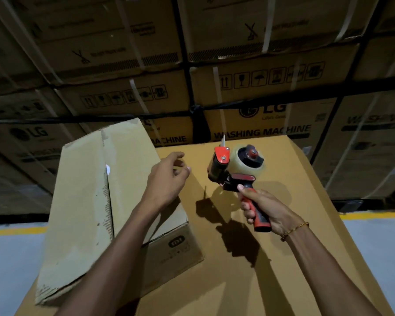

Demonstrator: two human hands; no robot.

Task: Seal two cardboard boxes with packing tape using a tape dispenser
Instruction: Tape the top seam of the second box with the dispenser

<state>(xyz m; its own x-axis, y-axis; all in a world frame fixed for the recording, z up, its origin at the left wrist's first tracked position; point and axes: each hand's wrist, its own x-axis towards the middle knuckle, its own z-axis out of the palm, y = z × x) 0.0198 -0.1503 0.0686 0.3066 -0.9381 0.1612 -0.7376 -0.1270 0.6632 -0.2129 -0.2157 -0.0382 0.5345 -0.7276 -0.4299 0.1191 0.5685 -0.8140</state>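
Dispenser [235, 169] gripped in right hand [267, 210]; left hand [167, 179] relaxed, empty, above box [96, 201].

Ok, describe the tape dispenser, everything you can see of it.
The tape dispenser is a red and black hand-held gun, plastic by its look, with a roll of clear tape on a black hub, a red side plate fixed by screws and a thin pale tab sticking up above it. It is held in the air above the large cardboard box, casting a shadow on it. Only the right grip touches it, fingers curled round its red and black handle.
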